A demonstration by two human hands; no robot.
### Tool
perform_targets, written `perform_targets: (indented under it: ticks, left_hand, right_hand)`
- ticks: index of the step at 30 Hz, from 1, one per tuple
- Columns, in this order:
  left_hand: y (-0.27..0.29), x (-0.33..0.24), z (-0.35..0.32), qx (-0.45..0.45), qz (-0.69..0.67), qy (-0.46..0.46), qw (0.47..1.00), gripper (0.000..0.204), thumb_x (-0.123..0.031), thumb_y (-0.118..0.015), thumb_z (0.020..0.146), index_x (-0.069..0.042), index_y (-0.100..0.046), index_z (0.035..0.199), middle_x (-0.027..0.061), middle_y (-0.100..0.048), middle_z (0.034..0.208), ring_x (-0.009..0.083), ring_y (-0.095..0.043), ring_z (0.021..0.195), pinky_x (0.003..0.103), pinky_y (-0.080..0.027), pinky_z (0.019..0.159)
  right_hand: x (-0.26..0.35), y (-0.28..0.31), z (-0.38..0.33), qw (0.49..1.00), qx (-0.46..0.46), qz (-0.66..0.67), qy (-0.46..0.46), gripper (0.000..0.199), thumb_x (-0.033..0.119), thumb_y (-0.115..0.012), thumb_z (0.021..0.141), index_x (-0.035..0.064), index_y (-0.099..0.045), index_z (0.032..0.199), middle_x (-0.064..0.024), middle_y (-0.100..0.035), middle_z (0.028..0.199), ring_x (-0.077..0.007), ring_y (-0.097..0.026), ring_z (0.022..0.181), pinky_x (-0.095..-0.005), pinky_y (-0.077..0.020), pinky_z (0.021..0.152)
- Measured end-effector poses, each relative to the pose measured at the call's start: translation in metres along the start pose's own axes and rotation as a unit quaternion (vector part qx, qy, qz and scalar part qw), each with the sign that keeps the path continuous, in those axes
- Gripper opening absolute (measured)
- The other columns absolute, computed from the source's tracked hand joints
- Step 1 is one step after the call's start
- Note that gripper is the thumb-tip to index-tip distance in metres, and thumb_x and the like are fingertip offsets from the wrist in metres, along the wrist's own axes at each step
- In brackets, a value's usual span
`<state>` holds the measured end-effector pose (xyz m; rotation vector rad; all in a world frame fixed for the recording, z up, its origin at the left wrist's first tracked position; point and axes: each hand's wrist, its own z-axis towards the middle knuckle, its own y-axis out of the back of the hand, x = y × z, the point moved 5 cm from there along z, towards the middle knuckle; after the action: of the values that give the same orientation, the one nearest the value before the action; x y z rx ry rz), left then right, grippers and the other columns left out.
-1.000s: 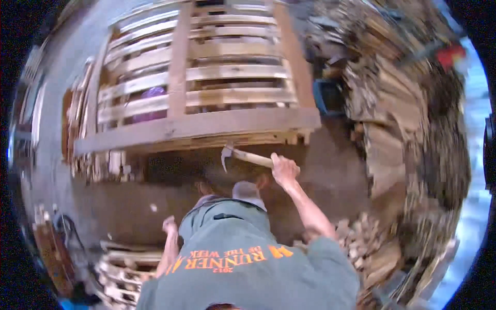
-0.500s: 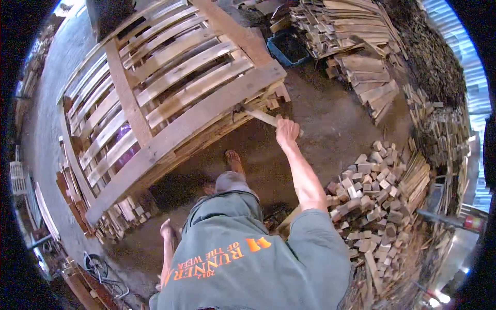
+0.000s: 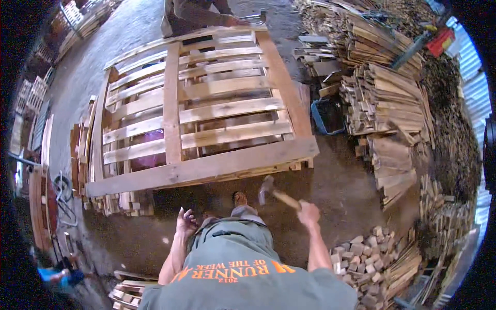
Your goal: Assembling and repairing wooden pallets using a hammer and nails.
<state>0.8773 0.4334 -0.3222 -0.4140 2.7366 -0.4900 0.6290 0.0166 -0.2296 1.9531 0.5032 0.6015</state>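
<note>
- One hammer, one large slatted wooden pallet, two hands of the wearer.
- Right hand is clamped on the wooden handle; the metal head projects left of the fist, just below the pallet's near beam.
- Left hand hangs free, fingers loosely spread.
- Rough-cut wood blocks are heaped at right.
</note>
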Motion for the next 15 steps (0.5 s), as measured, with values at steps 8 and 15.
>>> perform_targets:
  ticks: [8,15]
  left_hand:
    - [-0.008,0.02,0.018,-0.078,-0.03,-0.02,0.996,0.033,-0.046,-0.056,0.088,-0.021,-0.048,0.068,-0.0063,-0.034,0.053,0.0088,-0.031,0.044,0.024,-0.028,0.041]
    - [-0.061,-0.014,0.0,-0.032,0.172,-0.093,0.98,0.029,-0.044,-0.056,0.089,-0.02,-0.051,0.073,-0.0083,-0.033,0.054,0.0076,-0.028,0.045,0.024,-0.022,0.044]
  right_hand:
    - [0.019,-0.018,-0.003,0.915,-0.186,0.352,0.06,0.017,0.018,-0.066,0.073,0.0033,-0.058,0.078,-0.0128,-0.061,0.069,-0.0333,-0.061,0.067,-0.0415,-0.0469,0.06]
    - [-0.077,-0.014,0.065,0.718,-0.096,0.643,-0.248,0.01,0.008,-0.051,0.077,0.0045,-0.048,0.068,-0.0041,-0.045,0.049,-0.0157,-0.045,0.035,-0.0308,-0.0366,0.032]
